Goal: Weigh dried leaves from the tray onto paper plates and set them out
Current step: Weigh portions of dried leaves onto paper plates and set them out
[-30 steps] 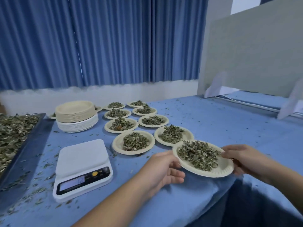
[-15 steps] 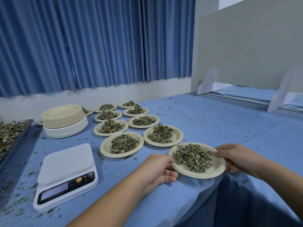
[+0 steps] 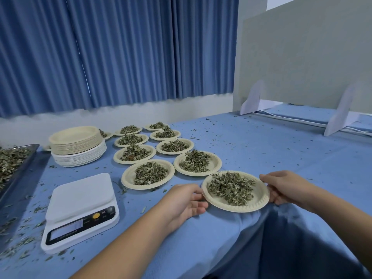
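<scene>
A paper plate point(image 3: 259, 200) heaped with dried leaves point(image 3: 231, 187) sits near the table's front edge, at the near end of the right row. My left hand point(image 3: 186, 202) holds its left rim and my right hand point(image 3: 281, 187) grips its right rim. Several filled plates point(image 3: 148, 174) stand in two rows behind it. The metal tray point(image 3: 26, 158) of loose leaves lies at the far left, partly cut off. A white digital scale point(image 3: 80, 210) with a bare platform stands front left.
A stack of unused paper plates point(image 3: 77, 144) stands behind the scale. Leaf crumbs litter the blue cloth point(image 3: 261, 150). A grey divider board point(image 3: 302, 57) on white feet stands at the back right. The cloth drops over the table edge below the held plate.
The plate of leaves has come down from the air and now rests on the cloth beside the nearest filled plate. Both hands stayed on its rim.
</scene>
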Action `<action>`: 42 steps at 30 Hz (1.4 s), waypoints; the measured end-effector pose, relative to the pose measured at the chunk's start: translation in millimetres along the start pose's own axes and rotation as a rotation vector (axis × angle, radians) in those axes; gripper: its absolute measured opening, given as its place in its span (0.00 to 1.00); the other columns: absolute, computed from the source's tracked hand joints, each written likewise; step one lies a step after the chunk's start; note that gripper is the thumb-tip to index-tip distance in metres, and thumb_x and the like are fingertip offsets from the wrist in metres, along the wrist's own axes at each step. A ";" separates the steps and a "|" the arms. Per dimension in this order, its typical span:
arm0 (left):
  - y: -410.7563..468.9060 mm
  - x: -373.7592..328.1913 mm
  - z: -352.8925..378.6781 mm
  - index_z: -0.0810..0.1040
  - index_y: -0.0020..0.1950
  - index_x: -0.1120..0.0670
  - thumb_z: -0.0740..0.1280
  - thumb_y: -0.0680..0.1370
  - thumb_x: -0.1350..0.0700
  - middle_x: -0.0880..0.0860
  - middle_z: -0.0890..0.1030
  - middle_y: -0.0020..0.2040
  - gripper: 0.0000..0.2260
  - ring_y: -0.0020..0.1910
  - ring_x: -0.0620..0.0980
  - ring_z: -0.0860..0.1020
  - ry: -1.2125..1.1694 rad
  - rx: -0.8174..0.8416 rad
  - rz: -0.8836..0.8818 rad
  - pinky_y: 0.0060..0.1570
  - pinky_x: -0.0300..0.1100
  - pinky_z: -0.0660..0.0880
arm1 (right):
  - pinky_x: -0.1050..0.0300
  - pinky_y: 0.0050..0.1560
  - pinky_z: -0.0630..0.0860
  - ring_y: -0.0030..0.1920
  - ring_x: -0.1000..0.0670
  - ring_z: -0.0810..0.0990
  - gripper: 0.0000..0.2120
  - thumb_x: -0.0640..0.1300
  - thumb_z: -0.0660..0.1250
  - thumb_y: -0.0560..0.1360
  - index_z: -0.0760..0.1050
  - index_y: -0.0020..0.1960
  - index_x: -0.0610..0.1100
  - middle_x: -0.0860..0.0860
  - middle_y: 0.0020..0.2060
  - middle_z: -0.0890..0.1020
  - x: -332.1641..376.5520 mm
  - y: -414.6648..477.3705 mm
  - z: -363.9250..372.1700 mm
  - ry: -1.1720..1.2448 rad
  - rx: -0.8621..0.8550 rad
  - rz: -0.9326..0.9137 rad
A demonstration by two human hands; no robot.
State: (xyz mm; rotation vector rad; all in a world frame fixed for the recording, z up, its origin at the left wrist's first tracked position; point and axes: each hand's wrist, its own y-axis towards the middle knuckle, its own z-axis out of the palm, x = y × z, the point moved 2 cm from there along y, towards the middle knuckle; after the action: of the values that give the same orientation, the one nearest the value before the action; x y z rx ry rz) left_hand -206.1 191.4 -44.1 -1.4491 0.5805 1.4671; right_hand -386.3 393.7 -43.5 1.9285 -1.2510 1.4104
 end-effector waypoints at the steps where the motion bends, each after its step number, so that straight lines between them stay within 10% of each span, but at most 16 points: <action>1: -0.3 -0.2 -2.7 0.73 0.46 0.62 0.62 0.79 0.64 0.61 0.74 0.48 0.03 0.33 0.53 0.77 0.009 -0.020 0.004 0.30 0.40 0.75 | 0.60 0.26 0.74 0.23 0.51 0.74 0.14 0.49 0.63 0.79 0.79 0.46 0.39 0.48 0.24 0.78 0.5 1.2 -1.8 -0.045 -0.041 -0.007; 8: -9.4 -17.4 -39.1 0.74 0.53 0.58 0.61 0.80 0.61 0.58 0.74 0.47 0.04 0.34 0.52 0.75 -0.070 -0.126 0.074 0.29 0.39 0.69 | 0.56 0.31 0.72 0.30 0.49 0.71 0.15 0.49 0.63 0.79 0.80 0.46 0.38 0.46 0.35 0.78 25.2 14.7 -4.0 -0.020 -0.245 -0.116; 17: -48.7 -61.0 -157.3 0.78 0.53 0.56 0.61 0.79 0.59 0.50 0.80 0.34 0.08 0.27 0.46 0.75 -0.255 -0.249 0.216 0.26 0.37 0.68 | 0.60 0.26 0.65 0.27 0.52 0.67 0.11 0.43 0.63 0.79 0.79 0.44 0.37 0.49 0.30 0.74 104.8 17.9 106.6 0.255 0.023 -0.237; 26: -109.3 -70.8 -331.4 0.81 0.49 0.56 0.62 0.79 0.59 0.48 0.79 0.31 0.08 0.25 0.45 0.71 -0.013 -0.797 0.424 0.22 0.36 0.63 | 0.60 0.27 0.67 0.27 0.53 0.70 0.11 0.42 0.64 0.78 0.80 0.43 0.38 0.50 0.29 0.75 198.7 17.2 262.3 0.226 0.299 -0.356; 34: -128.2 -64.2 -374.0 0.79 0.40 0.44 0.61 0.78 0.54 0.47 0.78 0.27 0.10 0.20 0.44 0.71 0.777 -1.173 0.462 0.20 0.39 0.65 | 0.64 0.24 0.70 0.27 0.54 0.76 0.09 0.43 0.65 0.77 0.78 0.41 0.42 0.49 0.33 0.78 264.5 37.2 387.1 -0.150 0.345 -0.526; 42: -126.1 -59.1 -378.1 0.77 0.40 0.47 0.59 0.78 0.52 0.46 0.78 0.34 0.09 0.32 0.49 0.77 1.003 -1.119 0.198 0.28 0.41 0.66 | 0.54 0.62 0.66 0.65 0.43 0.71 0.21 0.49 0.65 0.78 0.71 0.69 0.44 0.44 0.67 0.71 318.6 74.0 464.3 -0.887 0.225 -0.933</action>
State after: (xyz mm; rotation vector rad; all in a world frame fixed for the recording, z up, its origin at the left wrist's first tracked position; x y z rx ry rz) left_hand 76.2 -95.3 -21.5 -3.1463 0.4710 1.1209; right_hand -189.5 -129.4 57.8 2.8475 -0.2718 0.1990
